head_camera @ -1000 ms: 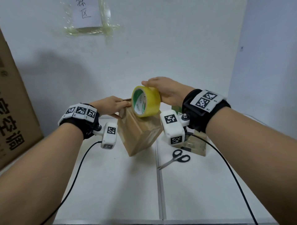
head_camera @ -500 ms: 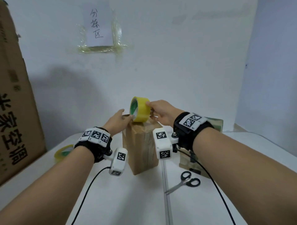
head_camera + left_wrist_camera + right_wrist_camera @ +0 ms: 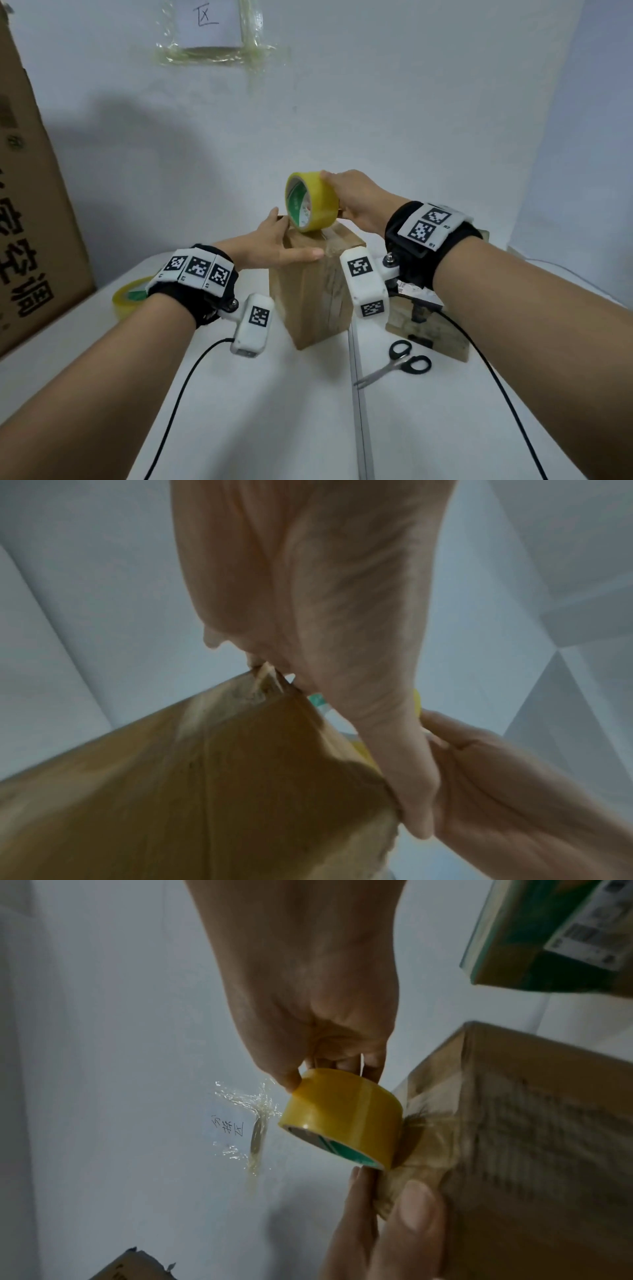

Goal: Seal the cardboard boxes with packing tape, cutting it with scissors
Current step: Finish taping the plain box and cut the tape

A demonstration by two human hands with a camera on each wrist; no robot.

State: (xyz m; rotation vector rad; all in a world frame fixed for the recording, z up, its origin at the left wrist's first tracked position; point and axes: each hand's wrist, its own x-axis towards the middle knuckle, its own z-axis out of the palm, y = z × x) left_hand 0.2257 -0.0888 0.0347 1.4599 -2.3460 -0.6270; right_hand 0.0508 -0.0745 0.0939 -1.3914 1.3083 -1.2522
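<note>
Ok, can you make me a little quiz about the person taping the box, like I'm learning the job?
1. True or false: the scissors are in a hand.
2. Which hand grips the yellow tape roll above the cardboard box? A) left hand B) right hand
3. Fill in: a second tape roll lies on the white ____.

Key:
1. False; they lie on the table.
2. B; the right hand grips it, while the left hand presses on the box top.
3. table
</note>
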